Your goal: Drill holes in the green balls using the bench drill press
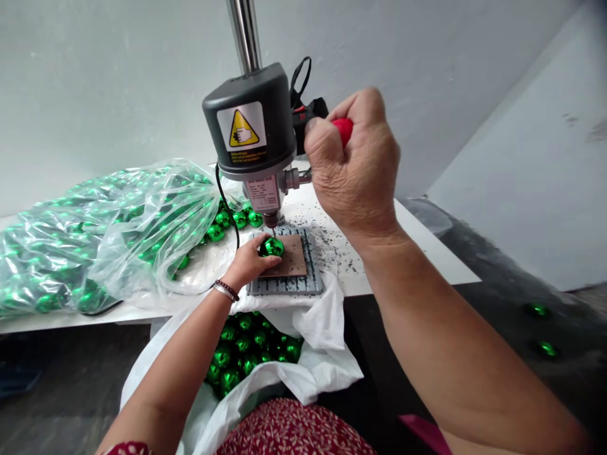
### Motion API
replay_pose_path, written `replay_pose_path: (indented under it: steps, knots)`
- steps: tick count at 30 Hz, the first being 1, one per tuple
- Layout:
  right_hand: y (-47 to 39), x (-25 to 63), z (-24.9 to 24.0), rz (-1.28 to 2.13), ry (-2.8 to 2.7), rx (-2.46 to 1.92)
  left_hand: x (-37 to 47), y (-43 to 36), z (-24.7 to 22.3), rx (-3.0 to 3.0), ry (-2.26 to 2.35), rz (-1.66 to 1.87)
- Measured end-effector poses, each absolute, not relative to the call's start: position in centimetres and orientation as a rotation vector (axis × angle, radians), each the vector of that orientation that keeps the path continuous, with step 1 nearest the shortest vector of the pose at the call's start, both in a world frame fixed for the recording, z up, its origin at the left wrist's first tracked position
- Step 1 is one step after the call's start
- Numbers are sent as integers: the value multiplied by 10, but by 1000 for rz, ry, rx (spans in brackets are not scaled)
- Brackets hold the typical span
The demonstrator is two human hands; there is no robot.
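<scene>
My left hand [251, 258] pinches a shiny green ball [274, 247] between thumb and fingers. The ball rests on a brown board [294, 255], which lies on the grooved grey base [310, 285] of a small bench drill [249, 123]. Directly above the ball is the drill's thin bit [274, 232]; whether its tip touches or has entered the ball I cannot tell. Up at the right of the drill head, my right hand [358, 164] is closed round a red handle grip [344, 131], its fingers partly hiding it.
A clear plastic bag [156, 221] full of green balls lies open on the white table [427, 253], left of the drill. Dark shavings are scattered around the base. Below the table edge, a white sack [322, 316] holds more green balls. Two balls [545, 349] lie on the floor at right.
</scene>
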State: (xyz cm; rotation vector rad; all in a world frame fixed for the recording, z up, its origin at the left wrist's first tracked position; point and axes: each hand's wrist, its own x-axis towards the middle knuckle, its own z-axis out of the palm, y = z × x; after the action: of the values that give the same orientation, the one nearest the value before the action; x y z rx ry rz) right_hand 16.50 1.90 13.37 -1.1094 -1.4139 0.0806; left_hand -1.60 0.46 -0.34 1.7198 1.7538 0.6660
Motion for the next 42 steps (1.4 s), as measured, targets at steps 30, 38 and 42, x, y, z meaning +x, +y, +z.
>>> replay_pose_path:
  steps: [30,38,42]
  knots:
    - [2,164,108,49,-1370,-965,-10,2,-15,1568,1606,749]
    - [-3,160,94,-69,-1328,-946,-9,1,-14,1571,1612,728]
    - [-3,161,86,-64,-1343,-1005,-9,0,-15,1562,1605,757]
